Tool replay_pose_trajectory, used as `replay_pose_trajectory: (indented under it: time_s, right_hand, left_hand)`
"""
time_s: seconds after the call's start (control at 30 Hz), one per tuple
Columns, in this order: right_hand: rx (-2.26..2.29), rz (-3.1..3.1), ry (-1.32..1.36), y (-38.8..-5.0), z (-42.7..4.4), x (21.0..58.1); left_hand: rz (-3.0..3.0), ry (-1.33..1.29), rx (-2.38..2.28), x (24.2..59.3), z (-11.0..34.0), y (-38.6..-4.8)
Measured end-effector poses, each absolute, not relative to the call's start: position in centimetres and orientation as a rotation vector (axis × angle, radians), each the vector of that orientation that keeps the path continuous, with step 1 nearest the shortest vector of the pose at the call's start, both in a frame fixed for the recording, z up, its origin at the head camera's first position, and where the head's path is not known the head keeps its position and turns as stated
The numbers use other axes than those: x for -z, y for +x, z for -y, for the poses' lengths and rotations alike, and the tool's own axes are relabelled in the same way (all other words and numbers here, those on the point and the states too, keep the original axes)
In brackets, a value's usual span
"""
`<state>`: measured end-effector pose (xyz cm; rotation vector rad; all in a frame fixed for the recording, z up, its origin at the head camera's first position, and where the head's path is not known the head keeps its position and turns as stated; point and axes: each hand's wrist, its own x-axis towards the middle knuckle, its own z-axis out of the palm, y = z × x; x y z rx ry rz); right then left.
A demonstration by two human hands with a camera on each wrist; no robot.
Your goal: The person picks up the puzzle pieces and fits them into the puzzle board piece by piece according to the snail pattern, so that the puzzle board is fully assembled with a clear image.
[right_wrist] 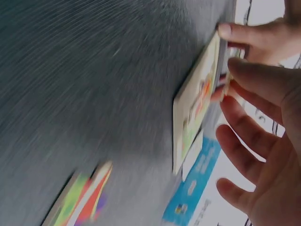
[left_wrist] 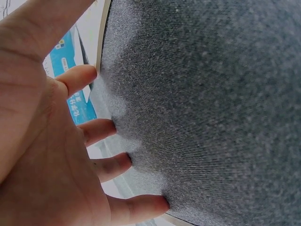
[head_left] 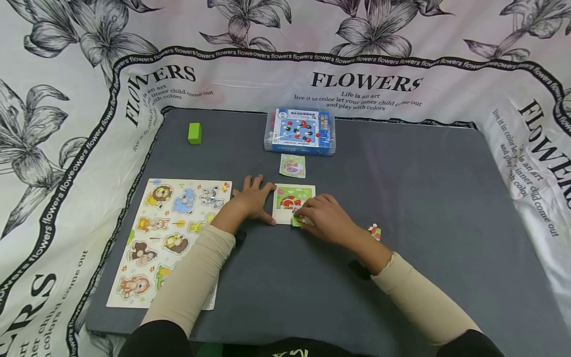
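A small square puzzle board (head_left: 281, 216) with a green and red picture lies flat at the middle of the table. My left hand (head_left: 252, 201) spreads its fingers along the board's left side, with thumb and index finger touching its edge; the left wrist view shows those fingers extended. Over the board's lower right part, my right hand (head_left: 329, 218) pinches a small green puzzle piece (head_left: 296, 221) between thumb and fingers. Most of that piece is hidden by the fingers. More colourful puzzle pieces (right_wrist: 84, 197) lie near the right wrist.
Just behind the board lies a small picture card (head_left: 292, 166), then a clear-lidded blue box (head_left: 300, 144) with a molecule picture. A large animal puzzle board (head_left: 167, 233) lies under the left forearm. A green block (head_left: 194, 133) stands at the back left.
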<state>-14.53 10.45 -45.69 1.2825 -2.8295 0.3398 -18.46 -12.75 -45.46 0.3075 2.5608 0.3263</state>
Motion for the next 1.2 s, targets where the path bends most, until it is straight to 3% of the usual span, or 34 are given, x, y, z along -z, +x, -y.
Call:
replay_pose_trajectory:
  time_s: [0.23, 0.7, 1.2]
  right_hand:
    - [-0.298, 2.83, 1.244, -15.4, -7.6, 46.1]
    - [-0.353, 2.803, 1.283, -16.0, -6.8, 47.5]
    - [-0.366, 2.847, 1.243, -15.0, -9.2, 46.9]
  left_hand:
    - [-2.563, 0.298, -0.31, 45.4, 12.5, -18.5]
    - [-2.57, 0.29, -0.323, 45.4, 12.6, -18.5]
    - [-2.551, 0.279, -0.319, 45.5, 12.5, -18.6]
